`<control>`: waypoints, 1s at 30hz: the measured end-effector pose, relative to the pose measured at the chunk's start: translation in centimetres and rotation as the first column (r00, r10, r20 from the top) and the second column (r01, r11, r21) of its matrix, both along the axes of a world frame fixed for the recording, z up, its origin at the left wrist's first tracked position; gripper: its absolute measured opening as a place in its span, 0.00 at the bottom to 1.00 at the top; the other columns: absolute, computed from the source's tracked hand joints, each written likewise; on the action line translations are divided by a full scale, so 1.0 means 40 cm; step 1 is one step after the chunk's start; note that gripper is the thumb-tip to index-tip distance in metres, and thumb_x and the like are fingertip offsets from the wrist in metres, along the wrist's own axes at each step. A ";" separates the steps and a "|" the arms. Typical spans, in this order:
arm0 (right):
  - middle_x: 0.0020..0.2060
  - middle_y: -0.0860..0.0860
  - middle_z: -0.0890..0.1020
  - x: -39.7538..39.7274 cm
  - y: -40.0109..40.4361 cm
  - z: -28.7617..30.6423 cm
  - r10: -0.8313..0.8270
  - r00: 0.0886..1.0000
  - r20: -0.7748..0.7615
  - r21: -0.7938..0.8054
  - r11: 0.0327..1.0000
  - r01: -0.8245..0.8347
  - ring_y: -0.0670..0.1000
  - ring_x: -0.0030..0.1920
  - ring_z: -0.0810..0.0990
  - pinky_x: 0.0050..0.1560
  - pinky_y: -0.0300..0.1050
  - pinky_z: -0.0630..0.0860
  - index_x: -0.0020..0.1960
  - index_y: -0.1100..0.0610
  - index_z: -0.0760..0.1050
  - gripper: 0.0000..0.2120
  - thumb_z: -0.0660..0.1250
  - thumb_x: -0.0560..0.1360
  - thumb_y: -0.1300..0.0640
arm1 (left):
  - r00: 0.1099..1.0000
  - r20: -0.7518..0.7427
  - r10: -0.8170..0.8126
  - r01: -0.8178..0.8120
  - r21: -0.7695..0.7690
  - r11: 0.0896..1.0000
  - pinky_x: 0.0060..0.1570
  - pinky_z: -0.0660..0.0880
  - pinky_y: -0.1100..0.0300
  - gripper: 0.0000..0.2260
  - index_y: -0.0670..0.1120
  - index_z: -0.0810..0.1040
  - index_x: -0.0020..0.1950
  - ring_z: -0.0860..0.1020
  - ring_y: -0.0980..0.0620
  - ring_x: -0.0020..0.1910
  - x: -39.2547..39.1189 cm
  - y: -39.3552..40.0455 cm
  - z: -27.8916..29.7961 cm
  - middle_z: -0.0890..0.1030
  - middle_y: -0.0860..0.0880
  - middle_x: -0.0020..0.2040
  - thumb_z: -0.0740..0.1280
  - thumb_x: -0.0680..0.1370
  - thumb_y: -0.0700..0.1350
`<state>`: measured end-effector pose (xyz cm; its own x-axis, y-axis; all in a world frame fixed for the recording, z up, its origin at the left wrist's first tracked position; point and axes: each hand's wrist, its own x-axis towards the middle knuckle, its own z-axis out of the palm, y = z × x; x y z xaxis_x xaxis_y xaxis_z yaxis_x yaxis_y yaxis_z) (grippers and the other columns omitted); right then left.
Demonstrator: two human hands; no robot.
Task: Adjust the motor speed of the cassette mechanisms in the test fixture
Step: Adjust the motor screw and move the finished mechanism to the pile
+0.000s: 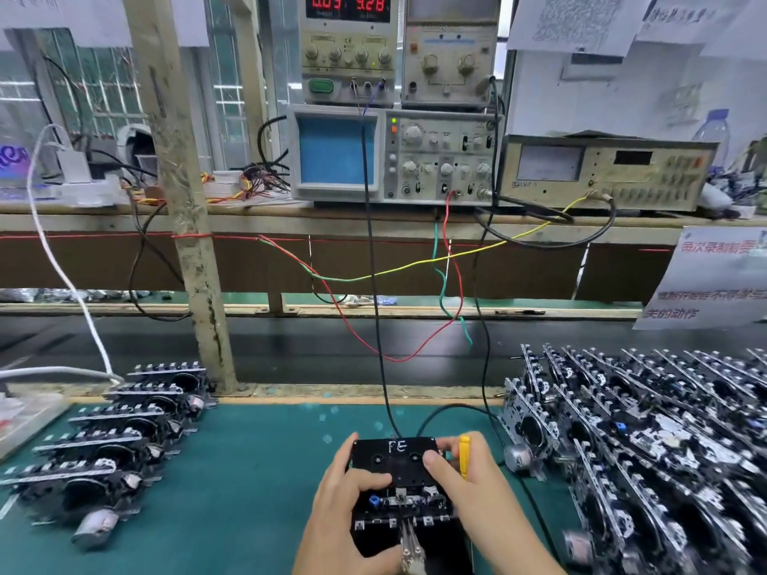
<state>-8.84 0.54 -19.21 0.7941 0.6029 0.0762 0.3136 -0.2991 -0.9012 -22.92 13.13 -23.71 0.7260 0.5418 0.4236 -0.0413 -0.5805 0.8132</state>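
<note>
Here, both hands gripping black cassette [396,460], left hand [346,489], right hand [469,477] pinching yellow screwdriver [463,460]

Test fixture [398,491]: black, lying flat on the green mat, gripped at both sides. Black cassette [396,458] marked "FE" in white, seated face-up in the fixture's far part, two hub holes showing; left-hand fingers [365,479] press on its near-left area, the right thumb [433,460] on its right edge. Mechanism's metal parts and a small blue component lie just nearer than the left fingertips. Yellow-handled screwdriver [463,456]: held upright between the right-hand fingers, just right of the cassette. Black leads run from the fixture's far edge
</note>
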 end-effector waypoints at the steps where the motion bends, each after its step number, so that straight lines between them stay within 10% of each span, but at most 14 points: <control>1: 0.52 0.42 0.77 -0.001 -0.003 -0.001 0.001 1.000 0.003 0.004 1.000 -0.001 0.41 0.51 0.77 0.47 0.41 0.73 0.54 0.47 0.69 0.09 0.66 0.80 0.45 | 1.000 -0.008 0.011 -0.011 0.003 1.000 0.69 0.69 0.53 0.30 0.69 0.73 0.59 0.63 0.63 0.75 -0.001 -0.004 0.000 0.54 0.73 0.76 0.82 0.61 0.56; 8: 0.65 0.34 0.74 -0.012 -0.042 0.012 0.141 0.990 -0.027 0.037 0.989 -0.140 0.40 0.64 0.75 0.66 0.48 0.71 0.57 0.50 0.69 0.12 0.70 0.78 0.50 | 0.994 -0.102 -0.039 0.039 -0.001 0.999 0.71 0.67 0.56 0.31 0.68 0.72 0.61 0.60 0.68 0.75 -0.028 -0.007 0.022 0.51 0.70 0.78 0.78 0.60 0.57; 12: 0.66 0.26 0.67 -0.001 -0.072 0.022 0.321 0.945 0.071 -0.127 0.942 -0.310 0.24 0.58 0.69 0.51 0.23 0.66 0.48 0.46 0.62 0.20 0.74 0.72 0.54 | 0.970 -0.210 -0.120 0.136 0.061 0.989 0.68 0.67 0.62 0.36 0.69 0.69 0.64 0.61 0.67 0.75 -0.047 0.022 0.034 0.46 0.68 0.79 0.79 0.59 0.61; 21: 0.68 0.25 0.68 0.031 -0.086 0.005 0.355 0.931 0.087 -0.151 0.928 -0.340 0.25 0.59 0.69 0.49 0.24 0.67 0.45 0.48 0.60 0.23 0.76 0.69 0.55 | 0.952 -0.266 -0.152 0.176 0.070 0.982 0.65 0.64 0.63 0.29 0.69 0.71 0.63 0.61 0.71 0.74 -0.056 0.048 0.059 0.48 0.71 0.78 0.75 0.63 0.59; 30: 0.70 0.27 0.68 0.039 -0.082 -0.018 0.335 0.915 0.225 -0.179 0.937 -0.300 0.41 0.61 0.75 0.55 0.57 0.73 0.44 0.46 0.58 0.22 0.72 0.71 0.61 | 0.969 -0.200 -0.144 0.151 0.019 0.988 0.65 0.61 0.66 0.27 0.67 0.73 0.61 0.58 0.69 0.75 -0.050 0.031 0.050 0.52 0.70 0.78 0.78 0.66 0.51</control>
<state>-7.27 -2.73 -19.94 0.5251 0.8388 0.1442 0.6206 -0.2614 -0.7393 -24.90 14.38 -21.72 0.8679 0.4099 0.2805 0.0304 -0.6075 0.7938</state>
